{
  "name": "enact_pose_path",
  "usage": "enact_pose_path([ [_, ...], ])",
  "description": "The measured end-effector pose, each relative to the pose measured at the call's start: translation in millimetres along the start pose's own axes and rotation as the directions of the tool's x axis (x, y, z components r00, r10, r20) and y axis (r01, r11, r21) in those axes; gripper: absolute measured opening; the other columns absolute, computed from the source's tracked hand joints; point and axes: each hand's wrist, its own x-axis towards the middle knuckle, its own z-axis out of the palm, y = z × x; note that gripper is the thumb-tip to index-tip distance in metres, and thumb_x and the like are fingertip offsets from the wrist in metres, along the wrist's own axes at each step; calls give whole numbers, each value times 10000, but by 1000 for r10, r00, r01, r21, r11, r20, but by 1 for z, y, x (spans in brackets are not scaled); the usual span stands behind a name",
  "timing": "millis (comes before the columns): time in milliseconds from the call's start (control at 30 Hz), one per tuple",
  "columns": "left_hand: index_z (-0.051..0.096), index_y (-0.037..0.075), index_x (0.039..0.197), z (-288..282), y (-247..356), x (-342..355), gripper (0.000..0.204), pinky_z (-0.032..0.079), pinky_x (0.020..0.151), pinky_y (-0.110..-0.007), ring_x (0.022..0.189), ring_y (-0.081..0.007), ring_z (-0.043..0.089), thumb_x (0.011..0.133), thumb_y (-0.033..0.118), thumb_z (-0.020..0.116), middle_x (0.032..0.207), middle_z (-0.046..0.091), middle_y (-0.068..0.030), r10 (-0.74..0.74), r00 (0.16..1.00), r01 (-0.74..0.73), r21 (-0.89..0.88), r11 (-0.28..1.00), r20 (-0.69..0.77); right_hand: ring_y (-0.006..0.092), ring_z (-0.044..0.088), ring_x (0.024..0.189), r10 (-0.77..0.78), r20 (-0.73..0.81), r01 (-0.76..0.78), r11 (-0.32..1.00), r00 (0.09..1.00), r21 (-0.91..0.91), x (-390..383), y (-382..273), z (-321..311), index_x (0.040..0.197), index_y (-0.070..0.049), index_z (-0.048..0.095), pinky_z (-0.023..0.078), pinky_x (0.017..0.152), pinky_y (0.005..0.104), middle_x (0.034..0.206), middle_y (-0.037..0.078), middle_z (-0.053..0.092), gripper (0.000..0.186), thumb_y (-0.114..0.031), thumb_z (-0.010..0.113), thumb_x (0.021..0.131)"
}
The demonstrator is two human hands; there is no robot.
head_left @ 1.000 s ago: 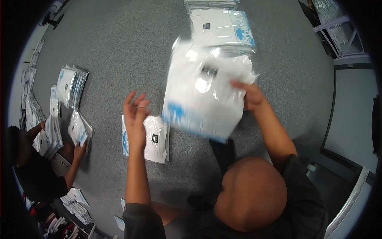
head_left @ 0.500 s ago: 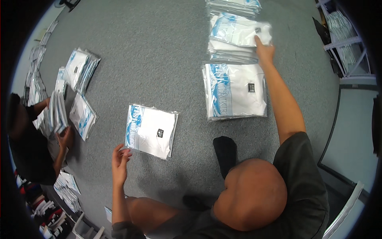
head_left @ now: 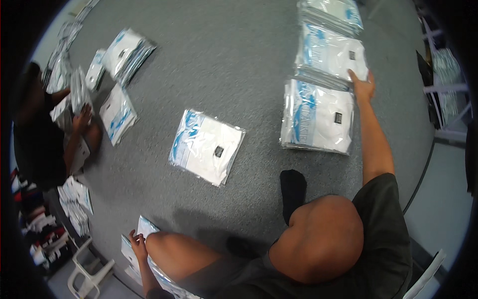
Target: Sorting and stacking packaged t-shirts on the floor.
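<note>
White folded garments with a blue printed band lie in clear plastic bags on the carpet. My right hand (head_left: 364,88) grips the near right corner of a bagged white garment (head_left: 331,52) on a stack at the far right, its thumb on top. Directly nearer is another stack of bagged garments (head_left: 318,117). A smaller pile of bagged garments (head_left: 208,147) lies by itself in the middle. My left hand (head_left: 139,246), fingers loosely bent and apart, is beside my left knee, over more bagged garments (head_left: 130,256); whether it touches them I cannot tell.
Another stack (head_left: 331,12) stands at the top right. On the left, a co-worker (head_left: 42,134) handles bagged garments, with a stack (head_left: 127,55) close by. A white plastic chair (head_left: 89,271) stands lower left, a shelf rack (head_left: 450,89) at the right. My socked foot (head_left: 293,192) rests near the stacks.
The bagged garment in my right hand has come down onto the stack. My left hand has left the middle pile and drawn back beside my knee. The whole view has shifted.
</note>
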Motion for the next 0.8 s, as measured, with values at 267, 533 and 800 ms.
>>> enact_pose_path([
  [267,547,2,1249,-6,-126,-81,483,493,914,-411,1093,-360,615,855,273,619,1178,629,-236,-194,951,223,104,969,-240,328,637,777,3,-10,-3,999,1000,-39,-41,0,-37,1161,123,555,531,695,411,946,203,652,834,-584,741,761],
  [533,657,36,1108,59,-160,-140,600,489,907,-452,1044,-371,619,750,517,690,1123,650,-217,-622,700,641,-77,764,-351,247,651,978,-412,335,460,885,848,-76,71,-89,-100,1226,1,615,496,868,332,1171,153,659,467,-376,575,953],
  [800,487,-153,1168,71,-139,-61,937,430,989,-464,1186,-412,525,688,611,743,1147,601,-285,-911,235,798,-468,381,-340,162,585,1013,-627,600,595,749,497,291,-41,-330,-118,1288,-42,572,465,882,286,1227,79,603,416,-328,553,985],
])
